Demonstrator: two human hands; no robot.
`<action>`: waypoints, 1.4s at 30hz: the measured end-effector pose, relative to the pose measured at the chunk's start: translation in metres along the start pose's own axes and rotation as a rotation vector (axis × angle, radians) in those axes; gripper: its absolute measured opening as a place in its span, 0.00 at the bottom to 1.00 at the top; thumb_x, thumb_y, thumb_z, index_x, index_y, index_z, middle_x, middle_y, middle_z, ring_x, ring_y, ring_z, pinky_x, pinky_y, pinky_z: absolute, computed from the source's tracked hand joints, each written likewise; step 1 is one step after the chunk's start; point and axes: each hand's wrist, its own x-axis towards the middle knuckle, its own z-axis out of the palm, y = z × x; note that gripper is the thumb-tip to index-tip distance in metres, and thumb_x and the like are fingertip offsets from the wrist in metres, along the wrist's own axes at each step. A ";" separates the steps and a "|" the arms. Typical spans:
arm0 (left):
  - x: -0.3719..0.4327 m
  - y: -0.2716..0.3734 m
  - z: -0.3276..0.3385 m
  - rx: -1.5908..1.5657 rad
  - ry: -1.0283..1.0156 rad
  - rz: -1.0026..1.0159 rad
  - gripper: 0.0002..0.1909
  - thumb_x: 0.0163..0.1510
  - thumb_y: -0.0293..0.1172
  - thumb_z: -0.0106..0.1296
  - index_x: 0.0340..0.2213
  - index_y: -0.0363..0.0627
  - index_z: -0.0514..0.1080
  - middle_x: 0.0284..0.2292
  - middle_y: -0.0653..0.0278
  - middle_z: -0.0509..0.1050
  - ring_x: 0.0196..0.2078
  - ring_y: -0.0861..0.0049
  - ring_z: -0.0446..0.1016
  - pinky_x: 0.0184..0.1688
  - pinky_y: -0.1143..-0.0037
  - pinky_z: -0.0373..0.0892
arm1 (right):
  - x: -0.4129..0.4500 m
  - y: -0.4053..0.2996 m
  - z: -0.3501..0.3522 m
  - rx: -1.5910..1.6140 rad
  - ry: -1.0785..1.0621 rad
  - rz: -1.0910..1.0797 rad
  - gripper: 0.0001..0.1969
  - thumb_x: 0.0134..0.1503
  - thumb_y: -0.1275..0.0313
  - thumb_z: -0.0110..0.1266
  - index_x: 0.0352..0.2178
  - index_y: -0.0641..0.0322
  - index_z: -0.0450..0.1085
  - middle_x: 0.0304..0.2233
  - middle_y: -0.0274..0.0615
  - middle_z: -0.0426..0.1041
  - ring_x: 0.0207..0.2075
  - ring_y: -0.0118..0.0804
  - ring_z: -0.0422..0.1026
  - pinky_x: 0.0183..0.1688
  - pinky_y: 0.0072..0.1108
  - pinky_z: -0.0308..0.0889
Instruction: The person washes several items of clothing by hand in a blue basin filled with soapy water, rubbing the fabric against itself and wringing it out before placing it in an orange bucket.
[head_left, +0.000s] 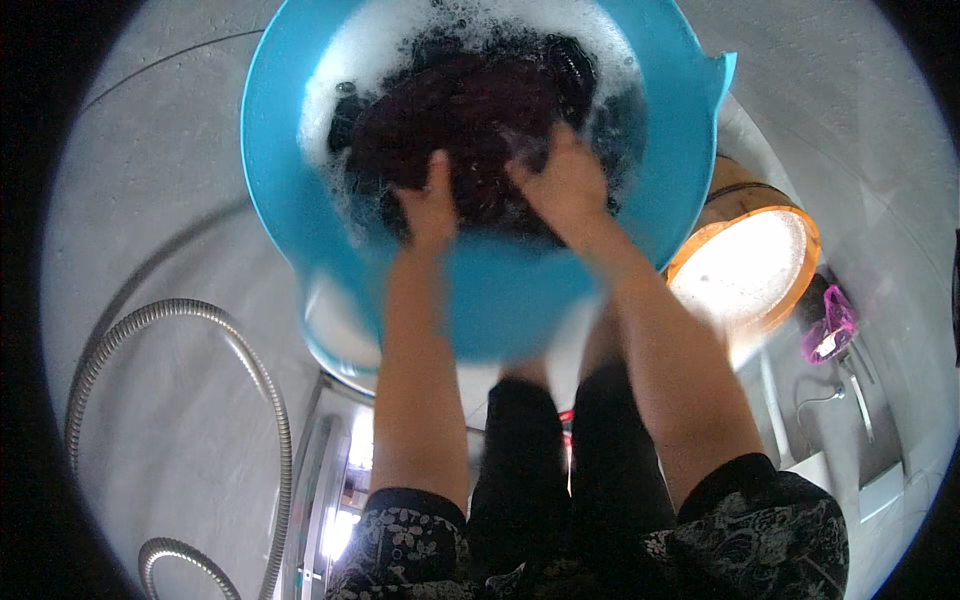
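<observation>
A blue plastic basin (480, 300) of soapy water is in front of me. White suds (360, 67) lie along its far and left sides. Dark wet cloth (465, 112), maroon to black, lies bunched in the water. My left hand (431, 206) is at the cloth's near left edge, thumb raised; its other fingers are mostly hidden, so its grip is unclear. My right hand (570, 184) is blurred and bent over the near right part of the cloth, with a fold between thumb and fingers.
Right of the basin is a wooden bucket (806, 240) with white foam inside. Beyond it is a purple plastic bag (831, 330). A ribbed metal shower hose (281, 420) loops at the left. My legs (525, 450) are below the basin.
</observation>
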 end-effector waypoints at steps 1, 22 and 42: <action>0.008 0.006 0.014 -0.004 -0.010 0.000 0.42 0.47 0.60 0.44 0.55 0.42 0.50 0.55 0.54 0.54 0.56 0.58 0.54 0.58 0.61 0.48 | 0.006 0.012 0.013 -0.005 0.007 0.006 0.34 0.42 0.55 0.57 0.45 0.68 0.57 0.41 0.55 0.67 0.41 0.50 0.68 0.45 0.35 0.64; -0.073 0.048 -0.068 -0.150 -0.259 -0.113 0.23 0.48 0.38 0.50 0.44 0.37 0.63 0.43 0.54 0.67 0.46 0.60 0.65 0.50 0.66 0.61 | -0.001 0.010 -0.075 -0.031 0.163 0.017 0.21 0.46 0.61 0.53 0.41 0.55 0.60 0.40 0.54 0.65 0.38 0.49 0.69 0.35 0.35 0.68; -0.030 0.026 0.001 -0.893 -0.512 -0.404 0.37 0.50 0.55 0.45 0.54 0.46 0.51 0.54 0.53 0.52 0.57 0.59 0.50 0.57 0.65 0.50 | -0.089 -0.056 -0.040 0.420 0.026 -0.476 0.07 0.35 0.65 0.54 0.17 0.53 0.66 0.22 0.41 0.66 0.25 0.43 0.69 0.25 0.32 0.64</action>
